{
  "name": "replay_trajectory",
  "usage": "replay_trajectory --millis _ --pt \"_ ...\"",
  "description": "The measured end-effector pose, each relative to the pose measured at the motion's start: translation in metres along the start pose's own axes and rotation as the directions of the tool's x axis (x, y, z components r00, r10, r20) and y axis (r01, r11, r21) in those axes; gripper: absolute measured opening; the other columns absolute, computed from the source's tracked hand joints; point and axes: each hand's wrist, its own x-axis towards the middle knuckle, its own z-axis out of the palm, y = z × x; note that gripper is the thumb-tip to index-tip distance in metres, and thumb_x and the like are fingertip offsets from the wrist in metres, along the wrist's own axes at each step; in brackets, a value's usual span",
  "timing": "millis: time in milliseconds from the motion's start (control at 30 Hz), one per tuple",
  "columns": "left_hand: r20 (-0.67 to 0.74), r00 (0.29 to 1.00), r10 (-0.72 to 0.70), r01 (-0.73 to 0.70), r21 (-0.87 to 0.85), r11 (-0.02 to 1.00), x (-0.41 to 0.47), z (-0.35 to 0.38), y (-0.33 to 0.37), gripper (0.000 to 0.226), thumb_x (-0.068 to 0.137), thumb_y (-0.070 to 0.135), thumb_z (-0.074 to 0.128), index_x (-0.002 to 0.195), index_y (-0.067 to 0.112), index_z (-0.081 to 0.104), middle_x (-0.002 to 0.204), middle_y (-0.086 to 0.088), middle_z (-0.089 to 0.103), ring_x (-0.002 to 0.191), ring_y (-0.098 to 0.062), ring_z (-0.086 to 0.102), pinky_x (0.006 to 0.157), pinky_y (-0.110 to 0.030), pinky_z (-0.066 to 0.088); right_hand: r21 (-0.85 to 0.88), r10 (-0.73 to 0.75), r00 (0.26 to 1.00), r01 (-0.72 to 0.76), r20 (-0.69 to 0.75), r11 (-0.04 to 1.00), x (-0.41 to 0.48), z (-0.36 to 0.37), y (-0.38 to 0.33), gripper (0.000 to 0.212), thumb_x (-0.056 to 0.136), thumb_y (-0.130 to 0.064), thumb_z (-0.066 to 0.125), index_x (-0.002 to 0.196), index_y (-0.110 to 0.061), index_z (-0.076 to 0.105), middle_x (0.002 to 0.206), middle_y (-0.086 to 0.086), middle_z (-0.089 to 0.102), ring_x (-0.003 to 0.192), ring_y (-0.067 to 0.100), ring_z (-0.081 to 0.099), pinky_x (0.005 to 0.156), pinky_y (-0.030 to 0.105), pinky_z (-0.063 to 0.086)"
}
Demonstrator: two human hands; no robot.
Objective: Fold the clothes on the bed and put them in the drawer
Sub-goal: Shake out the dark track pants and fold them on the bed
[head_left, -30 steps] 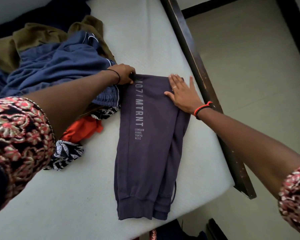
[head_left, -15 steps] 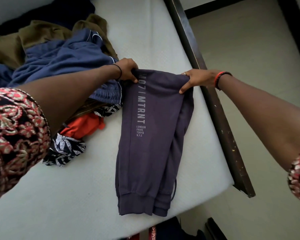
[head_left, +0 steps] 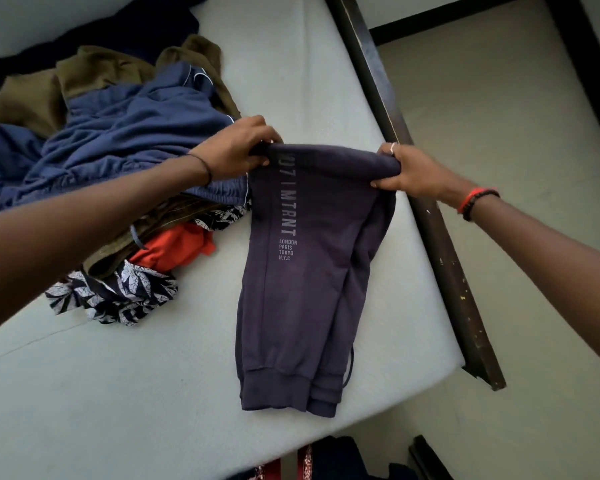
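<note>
Dusky purple joggers (head_left: 302,271) with pale grey lettering down one leg. Navy blue garment (head_left: 125,147) with thin white piping, olive-brown one (head_left: 49,95), bright orange-red one (head_left: 174,247), black-and-white leaf print (head_left: 118,296). Pale grey-white mattress (head_left: 118,393), dark brown bed frame (head_left: 430,220). Red-and-black wristband (head_left: 475,202).

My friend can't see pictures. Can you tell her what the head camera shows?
Two hands, the left hand and right hand, pinch the top corners of purple sweatpants lying on a pale mattress. A jumbled pile of clothes sits to the left, by the bed's dark wooden frame.
</note>
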Motion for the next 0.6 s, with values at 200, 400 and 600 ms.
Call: replay_trajectory --millis 200,400,600 --pt "-0.09 0.939 0.332 -0.311 0.192 0.931 -0.097 0.013 0.032 0.024 0.091 0.02 0.043 0.108 0.012 0.057 0.09 -0.011 0.054 0.076 -0.023 0.044 0.068 -0.032 0.034 -0.328 -0.378 0.921 0.33 -0.092 0.885 -0.099 0.046 -0.024 0.027 0.071 -0.005 0.068 0.097 -0.005 0.063 0.086 0.01 0.067 0.079 0.03 0.062 0.074 0.038 0.043" --pt "0.255 0.907 0.336 -0.378 0.139 0.915 -0.183 0.075 0.049 0.034 0.09 0.029 0.047 0.124 0.025 0.047 0.101 0.002 0.056 0.077 -0.015 0.056 0.066 -0.027 0.047 -0.47 -0.358 0.92 0.389 0.157 0.792 -0.171 0.118 -0.012 0.048 0.063 -0.002 0.078 0.105 -0.016 0.062 0.111 0.002 0.065 0.098 0.022 0.064 0.087 0.037 0.048" --pt "0.032 0.986 0.161 -0.161 -0.018 0.987 -0.166 0.098 0.063 0.034 0.094 0.024 0.036 0.12 0.014 0.055 0.112 -0.006 0.058 0.087 -0.024 0.06 0.072 -0.034 0.048 -0.289 -0.124 0.992 0.11 -0.031 0.951 -0.159 0.138 -0.039 0.043 0.076 -0.013 0.047 0.117 -0.01 0.06 0.121 0.007 0.061 0.114 0.026 0.056 0.097 0.037 0.041"
